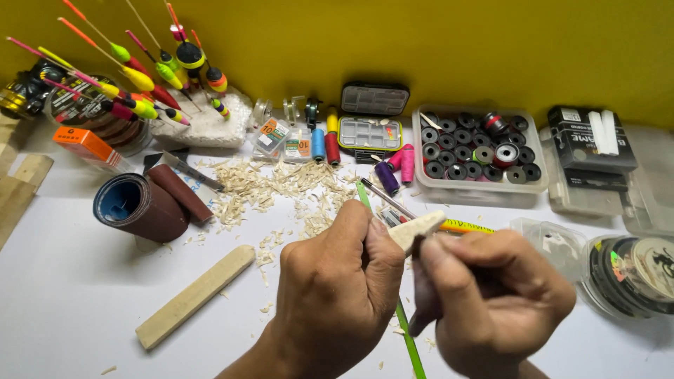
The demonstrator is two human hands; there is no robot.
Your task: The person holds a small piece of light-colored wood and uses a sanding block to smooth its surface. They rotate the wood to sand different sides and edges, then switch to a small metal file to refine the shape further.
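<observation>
**Inspector:** Item in hand — a small pale wooden piece [418,229], tapered, held above the white table [63,295] at centre frame. The left hand [337,288] is closed around its near end, thumb pressed along the side. The right hand [491,291] is closed too, its thumb tip [430,251] touching the underside of the piece. Whether it holds a strip of abrasive or a blade, I cannot tell; the fingers hide it and the hand is blurred.

**Clerk:** Which step do you judge this to be?

**Inspector:** Shaping, in my judgement — the wood shavings [281,189] scattered beyond the hands point to carving, and the rolled sandpaper [140,203] at left suggests smoothing belongs to the same work. The piece looks roughed out, not finished.

**Clerk:** What does the next move call for?

**Inspector:** A firm left grip, light even strokes, and turning the piece so the taper stays true.

**Clerk:** Surroundings?

**Inspector:** A plain wooden stick [196,295] lies at left, well apart. A green rod [406,330] runs under the hands. Further back: painted floats [140,81] stuck in a white block, thread spools [323,144], and a clear box of dark spools [477,151].
</observation>
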